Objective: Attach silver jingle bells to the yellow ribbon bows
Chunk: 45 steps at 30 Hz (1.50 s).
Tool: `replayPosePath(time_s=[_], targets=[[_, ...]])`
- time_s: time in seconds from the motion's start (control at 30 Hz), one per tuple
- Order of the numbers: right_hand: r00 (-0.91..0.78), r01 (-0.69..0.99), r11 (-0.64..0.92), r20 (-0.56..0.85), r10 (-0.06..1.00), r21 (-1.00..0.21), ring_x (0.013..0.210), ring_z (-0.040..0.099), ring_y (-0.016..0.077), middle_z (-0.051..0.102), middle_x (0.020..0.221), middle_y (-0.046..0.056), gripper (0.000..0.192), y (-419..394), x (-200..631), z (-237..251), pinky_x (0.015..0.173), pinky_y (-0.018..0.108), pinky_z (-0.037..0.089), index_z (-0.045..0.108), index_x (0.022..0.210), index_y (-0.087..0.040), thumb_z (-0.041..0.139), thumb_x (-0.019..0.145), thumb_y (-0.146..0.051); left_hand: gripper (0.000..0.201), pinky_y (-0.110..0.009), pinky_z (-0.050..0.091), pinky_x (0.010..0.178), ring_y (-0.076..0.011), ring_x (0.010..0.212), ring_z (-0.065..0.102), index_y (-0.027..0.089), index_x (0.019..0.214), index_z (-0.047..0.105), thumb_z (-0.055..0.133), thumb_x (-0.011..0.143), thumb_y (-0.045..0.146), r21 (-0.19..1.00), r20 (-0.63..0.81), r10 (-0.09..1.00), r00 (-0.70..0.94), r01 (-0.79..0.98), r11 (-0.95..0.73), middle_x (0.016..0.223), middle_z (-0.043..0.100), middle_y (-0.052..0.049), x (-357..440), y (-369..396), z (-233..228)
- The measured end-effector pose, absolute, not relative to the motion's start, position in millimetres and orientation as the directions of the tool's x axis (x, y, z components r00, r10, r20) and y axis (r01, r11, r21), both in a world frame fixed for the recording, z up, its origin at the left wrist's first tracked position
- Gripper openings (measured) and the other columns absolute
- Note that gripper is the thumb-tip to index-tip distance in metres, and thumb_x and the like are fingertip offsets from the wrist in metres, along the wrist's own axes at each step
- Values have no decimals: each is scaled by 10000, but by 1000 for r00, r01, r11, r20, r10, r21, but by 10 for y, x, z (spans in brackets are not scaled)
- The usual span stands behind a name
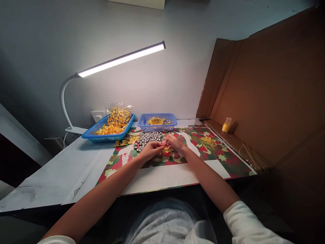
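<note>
My left hand (pixel 151 149) and my right hand (pixel 175 143) meet fingertip to fingertip, low over the patterned sheet. Both have their fingers pinched together. A bit of yellow (pixel 166 149) shows at the fingertips, too small to tell what it is or which hand holds it. Just behind my left hand lies a pile of shiny silver bell-like beads (pixel 150 138). Left of that pile are loose yellow ribbon-like pieces (pixel 128 139). To the right of my right hand, a bunch of thin yellow cords (pixel 208 142) lies on the sheet.
At the back left, a blue basket (pixel 103 137) holds yellow pieces and a clear bag. A second blue basket (pixel 156 128) contains yellow cords. A lamp (pixel 122 61) reaches overhead. Cardboard (pixel 266 84) walls the right side, beside a small yellow-filled container (pixel 226 125).
</note>
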State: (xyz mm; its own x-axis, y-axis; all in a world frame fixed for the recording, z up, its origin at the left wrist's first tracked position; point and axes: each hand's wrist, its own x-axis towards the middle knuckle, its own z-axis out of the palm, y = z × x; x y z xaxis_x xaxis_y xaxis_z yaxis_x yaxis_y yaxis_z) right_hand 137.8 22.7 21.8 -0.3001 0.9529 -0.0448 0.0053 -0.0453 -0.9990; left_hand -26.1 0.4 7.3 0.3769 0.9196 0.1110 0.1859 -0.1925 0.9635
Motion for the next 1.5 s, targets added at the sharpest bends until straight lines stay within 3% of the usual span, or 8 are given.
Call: replayPosePath(time_s=[0.17,0.6,0.8,0.9,1.0,1.13,1.33,1.5], targets=[[-456,-18,-49,-35,889,-999,512,511,69,544,585,-97,518,158,1430,226,471,177,381,324,678,-220,807,490,-229,476,-221,421,519,-99,522,525,123,741,642,740,585,562,977,101,933,346,142,-158,604,610,3,-277,25,60],[-459,-51,22,43,887,-998,552,544,85,571,617,-80,539,172,1441,187,548,229,419,298,669,-217,802,480,-234,335,-235,457,581,-115,586,570,131,792,667,780,555,339,961,115,915,388,188,-201,680,653,-6,-351,66,42],[-431,-23,83,85,898,-996,554,512,92,561,612,-77,541,169,1416,194,546,232,382,294,660,-222,802,486,-285,213,-215,406,536,-108,581,525,150,771,654,684,677,339,799,316,880,355,401,-448,673,623,6,-366,78,-10],[-292,-61,106,119,949,-993,598,493,89,577,661,-51,378,225,1424,231,565,222,368,373,654,-206,713,612,-366,107,-227,408,564,-111,584,513,159,743,626,640,693,253,696,380,854,356,498,-517,676,603,13,-371,48,10],[-201,-238,33,82,976,-971,595,476,90,573,652,-32,263,291,1449,262,584,225,384,403,619,-197,538,745,-385,73,-244,404,604,-127,619,510,168,717,601,592,656,129,505,454,799,394,626,-595,697,570,8,-358,-3,44],[-303,-352,-113,-1,953,-929,511,438,82,502,529,-40,253,314,1450,237,557,225,388,417,563,-188,504,769,-306,112,-273,414,665,-169,721,541,178,740,588,578,657,104,346,427,769,476,700,-625,764,575,-19,-331,-50,62],[-303,-344,-174,-66,951,-923,561,539,89,568,584,-27,116,295,1422,143,628,240,457,596,750,-170,613,787,-279,261,-278,436,698,-180,775,564,193,882,601,678,707,370,423,347,760,549,632,-649,838,623,-17,-414,-29,79],[-234,-409,-137,-42,971,-902,449,447,62,486,510,-72,163,349,1415,76,559,229,449,584,803,-184,629,799,-341,263,-314,437,874,-202,984,558,195,1000,604,593,739,226,454,348,641,684,476,-753,1051,627,-53,-467,-44,151]])
